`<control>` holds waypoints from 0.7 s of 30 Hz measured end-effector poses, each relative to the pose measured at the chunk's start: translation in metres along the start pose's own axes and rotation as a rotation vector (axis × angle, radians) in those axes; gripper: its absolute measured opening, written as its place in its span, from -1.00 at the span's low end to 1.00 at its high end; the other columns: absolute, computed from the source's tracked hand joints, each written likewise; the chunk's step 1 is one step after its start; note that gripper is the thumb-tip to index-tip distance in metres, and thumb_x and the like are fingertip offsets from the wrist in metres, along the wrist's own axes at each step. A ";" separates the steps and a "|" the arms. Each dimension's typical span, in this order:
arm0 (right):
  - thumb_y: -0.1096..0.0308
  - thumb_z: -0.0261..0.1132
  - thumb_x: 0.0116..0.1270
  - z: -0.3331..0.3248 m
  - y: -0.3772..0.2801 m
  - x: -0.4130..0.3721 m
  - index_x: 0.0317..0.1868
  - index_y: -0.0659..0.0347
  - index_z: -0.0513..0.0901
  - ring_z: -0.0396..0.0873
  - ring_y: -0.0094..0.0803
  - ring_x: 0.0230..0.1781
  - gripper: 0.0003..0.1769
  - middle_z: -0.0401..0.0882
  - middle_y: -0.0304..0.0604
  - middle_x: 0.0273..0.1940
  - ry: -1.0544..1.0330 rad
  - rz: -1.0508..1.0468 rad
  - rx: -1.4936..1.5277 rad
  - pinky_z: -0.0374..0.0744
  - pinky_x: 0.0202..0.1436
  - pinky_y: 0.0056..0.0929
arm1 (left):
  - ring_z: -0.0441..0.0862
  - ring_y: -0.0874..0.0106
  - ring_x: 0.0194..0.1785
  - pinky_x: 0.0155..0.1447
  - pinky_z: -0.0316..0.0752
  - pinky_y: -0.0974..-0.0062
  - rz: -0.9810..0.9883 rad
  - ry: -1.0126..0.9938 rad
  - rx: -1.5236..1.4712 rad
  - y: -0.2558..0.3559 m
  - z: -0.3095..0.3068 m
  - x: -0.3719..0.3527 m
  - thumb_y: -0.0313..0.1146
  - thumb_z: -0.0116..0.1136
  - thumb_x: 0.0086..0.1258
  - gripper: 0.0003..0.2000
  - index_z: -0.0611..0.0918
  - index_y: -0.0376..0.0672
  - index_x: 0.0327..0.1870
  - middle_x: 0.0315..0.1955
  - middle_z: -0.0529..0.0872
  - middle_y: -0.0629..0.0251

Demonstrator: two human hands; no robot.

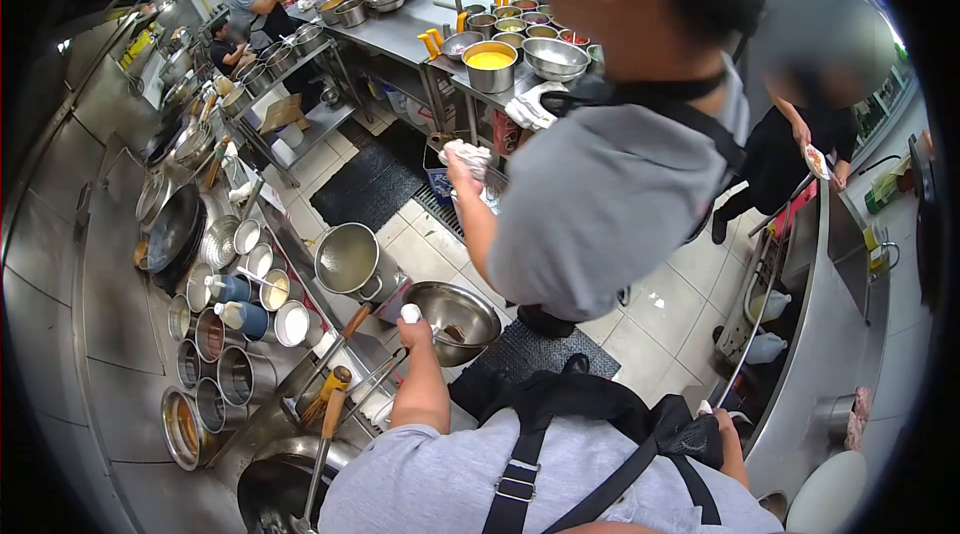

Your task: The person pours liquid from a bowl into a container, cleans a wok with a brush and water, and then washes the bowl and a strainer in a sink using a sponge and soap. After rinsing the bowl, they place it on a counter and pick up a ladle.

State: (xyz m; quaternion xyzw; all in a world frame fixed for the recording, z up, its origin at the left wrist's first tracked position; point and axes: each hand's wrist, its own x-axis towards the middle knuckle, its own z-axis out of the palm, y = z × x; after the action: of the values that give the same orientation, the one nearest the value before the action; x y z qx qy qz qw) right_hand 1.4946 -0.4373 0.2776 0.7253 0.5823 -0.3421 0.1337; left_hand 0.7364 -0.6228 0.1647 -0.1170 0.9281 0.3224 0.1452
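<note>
My left hand [417, 336] is closed around a small white rounded thing [411, 313], whose kind I cannot tell. Right beside that hand is a wide steel bowl [480, 316] with a little dark matter inside. A large steel pot [347, 260] with pale liquid stands just beyond the bowl. Down at the right, my right hand [728, 426] has curled fingers beside the counter edge, with a bit of white showing at them. Part of it is hidden by my black apron [590, 404].
A co-worker in a grey shirt [610, 204] stands close in front, holding a white cloth [468, 159]. Another person [790, 149] carries a plate [817, 163] at the right. To my left are a wok [275, 494], a ladle [322, 444] and several steel containers [247, 376].
</note>
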 end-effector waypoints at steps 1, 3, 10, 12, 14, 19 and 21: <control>0.10 0.38 0.27 -0.002 -0.005 -0.004 -0.02 0.48 0.67 0.70 -0.05 -0.08 -0.47 0.72 0.19 -0.14 -0.007 0.000 0.035 0.57 0.04 -0.15 | 0.64 -0.07 0.11 0.19 0.50 0.05 -0.012 0.002 -0.058 0.001 -0.002 -0.005 -0.32 0.32 0.14 -0.54 0.53 -0.10 0.11 0.01 0.70 -0.07; 0.10 0.39 0.26 -0.006 -0.019 -0.014 -0.02 0.48 0.67 0.70 -0.09 -0.09 -0.47 0.72 0.15 -0.15 -0.012 -0.001 0.070 0.57 0.03 -0.16 | 0.63 -0.07 0.12 0.21 0.50 0.05 -0.060 0.018 -0.037 -0.003 -0.001 -0.008 -0.32 0.28 0.17 -0.53 0.51 -0.10 0.15 0.03 0.69 -0.08; 0.11 0.41 0.23 -0.007 -0.026 -0.031 -0.03 0.45 0.68 0.69 -0.11 -0.06 -0.49 0.73 0.17 -0.14 -0.052 0.041 0.038 0.55 0.05 -0.16 | 0.61 -0.08 0.15 0.23 0.50 0.05 -0.179 0.106 0.042 -0.046 0.014 -0.007 -0.28 0.18 0.24 -0.46 0.45 -0.21 0.27 0.12 0.62 -0.15; 0.13 0.41 0.23 -0.010 -0.027 -0.033 -0.03 0.45 0.68 0.70 -0.10 -0.08 -0.50 0.73 0.17 -0.14 -0.017 -0.042 -0.093 0.55 0.04 -0.16 | 0.62 -0.09 0.14 0.22 0.50 0.05 -0.143 0.117 0.041 -0.044 0.003 -0.021 -0.28 0.19 0.23 -0.47 0.44 -0.20 0.26 0.12 0.61 -0.17; 0.11 0.39 0.25 -0.017 -0.044 -0.047 -0.02 0.44 0.68 0.70 -0.07 -0.08 -0.49 0.73 0.18 -0.15 -0.017 0.013 0.006 0.55 0.06 -0.15 | 0.64 -0.09 0.11 0.20 0.51 0.05 -0.132 0.101 0.049 -0.054 0.003 -0.020 -0.30 0.17 0.24 -0.47 0.44 -0.16 0.29 0.08 0.64 -0.18; -0.02 0.33 0.27 -0.018 -0.023 -0.034 0.02 0.42 0.66 0.62 0.08 0.10 -0.40 0.64 0.29 0.04 0.016 0.009 -0.115 0.52 0.21 -0.14 | 0.67 -0.02 0.10 0.18 0.57 0.13 -0.224 0.006 -0.021 -0.045 -0.010 -0.030 -0.28 0.19 0.25 -0.44 0.44 -0.21 0.30 0.07 0.66 -0.17; -0.03 0.33 0.27 -0.019 -0.022 -0.034 0.03 0.41 0.67 0.62 0.08 0.10 -0.40 0.64 0.28 0.04 0.008 0.018 -0.094 0.52 0.22 -0.13 | 0.65 0.01 0.15 0.19 0.57 0.19 -0.263 -0.055 -0.087 -0.051 -0.006 -0.023 -0.26 0.20 0.25 -0.45 0.47 -0.25 0.28 0.11 0.64 -0.17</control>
State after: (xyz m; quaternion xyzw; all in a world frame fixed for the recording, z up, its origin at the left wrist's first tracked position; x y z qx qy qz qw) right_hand 1.4771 -0.4456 0.3182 0.7249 0.5916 -0.3102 0.1684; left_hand 0.7723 -0.6630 0.1478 -0.2349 0.8856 0.3436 0.2062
